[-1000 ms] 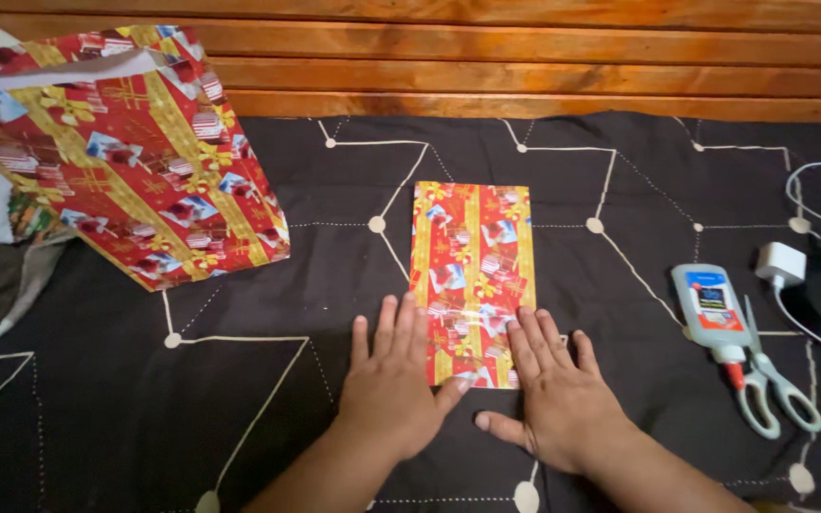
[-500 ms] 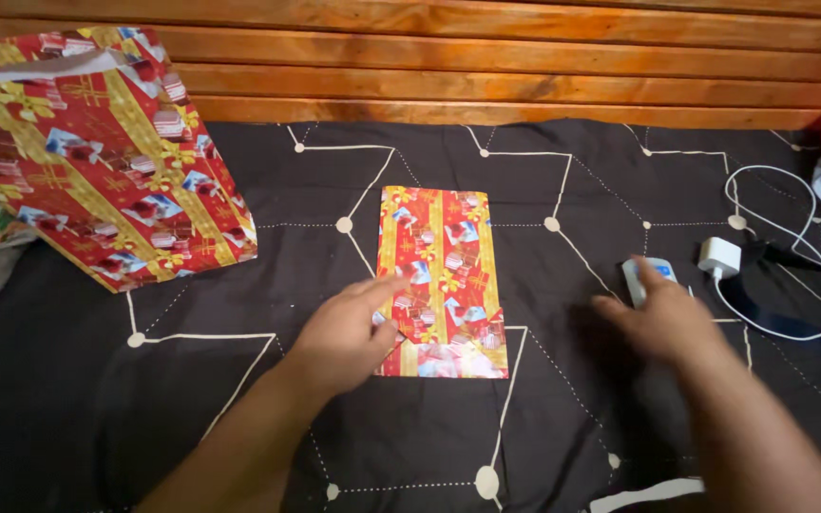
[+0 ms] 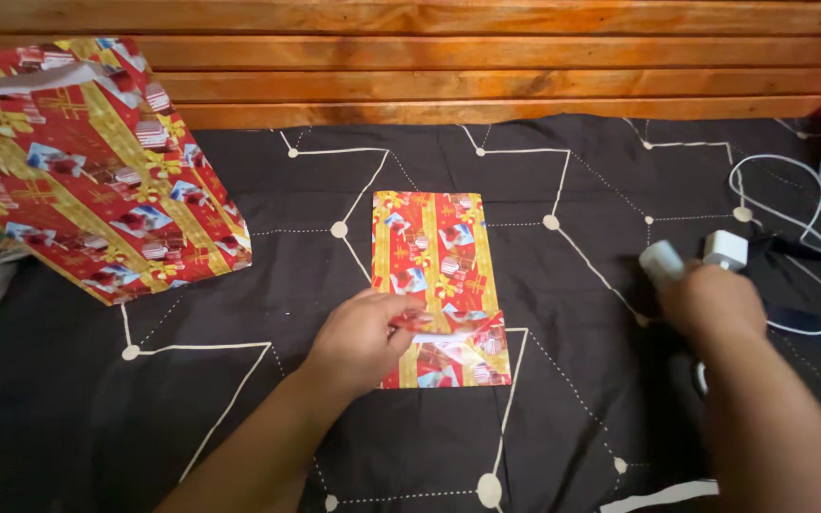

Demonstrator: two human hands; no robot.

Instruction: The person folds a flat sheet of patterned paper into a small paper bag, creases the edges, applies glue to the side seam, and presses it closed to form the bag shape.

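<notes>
A folded rectangle of red and gold gift wrap (image 3: 434, 256) lies flat on the black patterned cloth (image 3: 268, 209). My left hand (image 3: 358, 342) rests on its lower left part and pinches up a paper flap (image 3: 444, 323), showing a white underside. My right hand (image 3: 715, 304) is off to the right, closed around a white glue bottle (image 3: 661, 261) whose end sticks out above my fingers. That hand is blurred.
A large gift-wrap bag (image 3: 78, 161) stands at the back left. A white charger plug (image 3: 726, 249) and its looping cable (image 3: 791, 190) lie at the right. A wooden slatted wall (image 3: 429, 57) borders the far edge. A bit of the scissors' handle shows below my right hand.
My right hand reached to the right and picked up the glue bottle. My left hand stayed on the paper and lifted a flap at its lower part.
</notes>
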